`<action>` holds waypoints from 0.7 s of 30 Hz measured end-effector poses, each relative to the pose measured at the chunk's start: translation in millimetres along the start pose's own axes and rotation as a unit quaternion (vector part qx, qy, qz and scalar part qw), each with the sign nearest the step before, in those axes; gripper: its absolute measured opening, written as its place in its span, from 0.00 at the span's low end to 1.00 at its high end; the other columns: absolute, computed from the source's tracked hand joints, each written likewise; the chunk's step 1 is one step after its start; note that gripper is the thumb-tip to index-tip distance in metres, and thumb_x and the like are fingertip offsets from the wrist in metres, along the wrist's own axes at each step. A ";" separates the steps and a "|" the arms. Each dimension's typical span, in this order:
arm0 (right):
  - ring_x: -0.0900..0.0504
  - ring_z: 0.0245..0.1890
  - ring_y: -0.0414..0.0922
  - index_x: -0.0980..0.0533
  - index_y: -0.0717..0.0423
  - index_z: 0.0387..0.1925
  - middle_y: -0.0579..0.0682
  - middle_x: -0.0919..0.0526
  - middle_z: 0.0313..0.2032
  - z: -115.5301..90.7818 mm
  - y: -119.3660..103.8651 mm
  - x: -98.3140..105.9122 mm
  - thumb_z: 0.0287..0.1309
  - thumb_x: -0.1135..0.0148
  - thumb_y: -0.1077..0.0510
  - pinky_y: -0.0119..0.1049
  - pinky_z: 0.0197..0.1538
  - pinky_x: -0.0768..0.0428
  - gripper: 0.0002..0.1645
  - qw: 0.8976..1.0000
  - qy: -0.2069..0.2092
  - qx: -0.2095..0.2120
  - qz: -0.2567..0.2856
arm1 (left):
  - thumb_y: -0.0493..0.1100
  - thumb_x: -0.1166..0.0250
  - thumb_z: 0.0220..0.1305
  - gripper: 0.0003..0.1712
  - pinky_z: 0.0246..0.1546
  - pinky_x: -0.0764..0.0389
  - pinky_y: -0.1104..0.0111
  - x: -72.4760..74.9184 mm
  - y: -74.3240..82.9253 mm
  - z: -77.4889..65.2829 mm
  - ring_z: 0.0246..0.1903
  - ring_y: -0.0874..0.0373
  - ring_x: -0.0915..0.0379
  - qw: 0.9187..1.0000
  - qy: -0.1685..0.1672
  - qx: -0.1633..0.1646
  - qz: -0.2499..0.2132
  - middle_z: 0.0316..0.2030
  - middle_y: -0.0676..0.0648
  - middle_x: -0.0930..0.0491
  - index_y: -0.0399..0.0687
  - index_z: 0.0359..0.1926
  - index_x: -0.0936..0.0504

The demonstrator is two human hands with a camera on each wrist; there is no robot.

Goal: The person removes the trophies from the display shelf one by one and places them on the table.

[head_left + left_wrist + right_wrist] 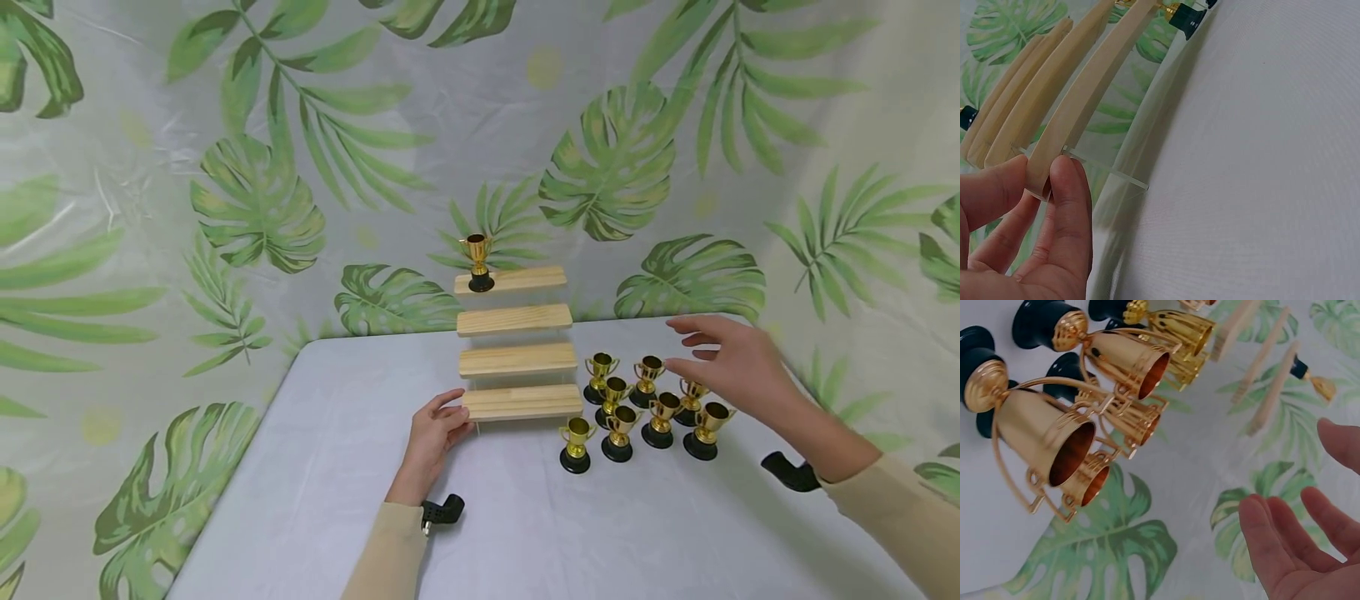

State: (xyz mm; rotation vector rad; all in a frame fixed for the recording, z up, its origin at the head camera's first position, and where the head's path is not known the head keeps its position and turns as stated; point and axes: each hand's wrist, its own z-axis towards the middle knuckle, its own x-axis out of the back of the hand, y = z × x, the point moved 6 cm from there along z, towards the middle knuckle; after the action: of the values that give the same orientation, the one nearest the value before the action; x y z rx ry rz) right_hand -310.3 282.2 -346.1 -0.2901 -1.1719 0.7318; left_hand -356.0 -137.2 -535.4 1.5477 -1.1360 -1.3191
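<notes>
Fingers of the left hand [433, 433] pinch the stand [522, 402], steadying it; right hand [731, 367] hovers, fingers apart, above the trophies [645, 408].

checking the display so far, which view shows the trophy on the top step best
The head view: the lone trophy stands upright at the left end of the top step of the wooden riser, whole and unblocked. The right wrist view catches it small and blurred at the upper right. The left wrist view shows only its black base at the edge.

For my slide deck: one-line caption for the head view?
Left hand grips the stepped stand; open right hand hovers over eight gold trophies.
</notes>
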 end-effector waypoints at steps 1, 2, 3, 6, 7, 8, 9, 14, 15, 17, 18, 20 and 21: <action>0.17 0.50 0.52 0.23 0.50 0.62 0.52 0.18 0.56 1.8 -1.7 -1.2 0.57 0.25 0.46 0.15 0.42 0.23 0.33 1.000 0.003 0.002 0.001 | 0.30 0.32 0.65 0.29 0.42 0.14 0.66 0.1 0.1 -0.1 0.39 0.53 0.17 1.000 0.001 0.000 0.001 0.42 0.39 0.18 0.36 0.66 0.27; 0.16 0.49 0.52 0.22 0.50 0.62 0.53 0.17 0.55 3.7 -3.6 -2.3 0.57 0.25 0.45 0.15 0.42 0.23 0.33 1.000 0.006 0.004 0.002 | 0.30 0.32 0.64 0.29 0.42 0.14 0.66 0.1 0.2 -0.3 0.39 0.53 0.17 1.000 0.002 0.000 0.001 0.42 0.39 0.17 0.36 0.66 0.26; 0.16 0.49 0.52 0.22 0.49 0.62 0.52 0.17 0.55 5.9 -5.1 -3.4 0.56 0.25 0.45 0.15 0.42 0.23 0.33 1.000 0.009 0.003 0.005 | 0.30 0.32 0.64 0.29 0.42 0.14 0.66 0.1 0.2 -0.6 0.39 0.53 0.17 1.000 0.003 0.000 0.001 0.42 0.39 0.17 0.36 0.66 0.26; 0.16 0.50 0.51 0.23 0.48 0.63 0.52 0.18 0.55 12.8 -9.7 -6.6 0.56 0.25 0.43 0.25 0.45 0.17 0.34 1.000 0.010 -0.004 0.010 | 0.29 0.33 0.65 0.28 0.42 0.14 0.66 0.1 0.6 -1.4 0.40 0.52 0.17 1.000 0.003 -0.001 0.002 0.43 0.38 0.18 0.37 0.66 0.25; 0.16 0.50 0.51 0.23 0.48 0.63 0.52 0.18 0.56 15.4 -11.5 -7.7 0.56 0.26 0.42 0.31 0.46 0.15 0.35 1.000 0.010 -0.005 0.011 | 0.29 0.33 0.65 0.28 0.42 0.14 0.66 0.0 0.9 -1.7 0.40 0.51 0.17 1.000 0.003 -0.001 0.003 0.43 0.38 0.18 0.37 0.66 0.25; 0.16 0.50 0.51 0.23 0.48 0.63 0.52 0.18 0.56 17.9 -13.3 -8.8 0.56 0.26 0.42 0.36 0.46 0.14 0.35 1.000 0.010 -0.007 0.013 | 0.29 0.33 0.65 0.28 0.42 0.14 0.66 -0.1 1.2 -2.0 0.40 0.51 0.17 1.000 0.004 -0.001 0.002 0.43 0.38 0.18 0.37 0.66 0.25; 0.16 0.50 0.51 0.23 0.47 0.64 0.52 0.18 0.56 20.6 -15.4 -10.1 0.57 0.26 0.42 0.41 0.47 0.14 0.35 1.000 0.010 -0.009 0.016 | 0.29 0.33 0.65 0.28 0.42 0.14 0.66 -0.2 1.4 -2.1 0.40 0.51 0.17 1.000 0.004 -0.001 0.002 0.43 0.38 0.18 0.37 0.66 0.25; 0.17 0.51 0.50 0.24 0.47 0.64 0.51 0.19 0.56 35.0 -28.4 -16.7 0.57 0.26 0.43 0.47 0.49 0.15 0.35 0.999 0.014 0.000 0.033 | 0.30 0.33 0.65 0.28 0.42 0.14 0.66 -1.6 2.2 -2.9 0.40 0.51 0.17 1.000 0.001 -0.003 0.003 0.43 0.38 0.18 0.37 0.66 0.26; 0.18 0.51 0.50 0.24 0.47 0.64 0.50 0.19 0.56 37.9 -31.0 -18.2 0.57 0.25 0.44 0.46 0.50 0.15 0.35 0.999 0.014 0.003 0.037 | 0.30 0.33 0.65 0.28 0.42 0.14 0.66 -2.0 2.1 -3.1 0.41 0.51 0.17 1.000 0.000 -0.003 0.003 0.43 0.38 0.18 0.37 0.66 0.26; 0.18 0.51 0.49 0.24 0.47 0.64 0.50 0.19 0.56 43.7 -36.0 -21.9 0.57 0.25 0.44 0.45 0.49 0.15 0.35 0.999 0.014 0.009 0.049 | 0.30 0.33 0.65 0.28 0.42 0.14 0.66 -2.2 2.4 -3.5 0.40 0.51 0.17 1.000 0.000 -0.003 0.003 0.43 0.38 0.18 0.37 0.66 0.26; 0.18 0.51 0.49 0.24 0.47 0.64 0.49 0.19 0.56 46.7 -38.3 -23.7 0.57 0.25 0.45 0.45 0.49 0.15 0.34 0.998 0.015 0.011 0.053 | 0.30 0.33 0.65 0.28 0.42 0.14 0.66 -2.3 2.5 -3.6 0.40 0.51 0.17 1.000 -0.001 -0.003 0.003 0.43 0.38 0.18 0.37 0.66 0.26; 0.18 0.50 0.48 0.23 0.46 0.64 0.48 0.19 0.55 53.1 -43.1 -27.7 0.57 0.25 0.45 0.45 0.49 0.15 0.34 0.998 0.016 0.014 0.061 | 0.30 0.34 0.66 0.28 0.42 0.14 0.66 -2.3 2.8 -3.9 0.40 0.52 0.17 1.000 -0.001 -0.003 0.002 0.42 0.39 0.18 0.37 0.66 0.26; 0.18 0.50 0.48 0.23 0.46 0.64 0.47 0.18 0.54 56.6 -45.7 -29.8 0.56 0.25 0.45 0.45 0.49 0.15 0.34 0.998 0.018 0.017 0.065 | 0.30 0.33 0.65 0.28 0.42 0.14 0.66 -2.1 2.8 -3.8 0.40 0.52 0.17 1.000 -0.001 -0.003 0.001 0.42 0.39 0.18 0.37 0.66 0.25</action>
State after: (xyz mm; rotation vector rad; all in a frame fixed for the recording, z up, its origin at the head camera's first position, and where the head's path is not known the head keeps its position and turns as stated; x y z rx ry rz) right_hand -350.7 219.9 -320.3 -0.3516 -1.1136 0.8553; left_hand -352.7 -135.9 -531.6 1.5400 -1.1333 -1.3215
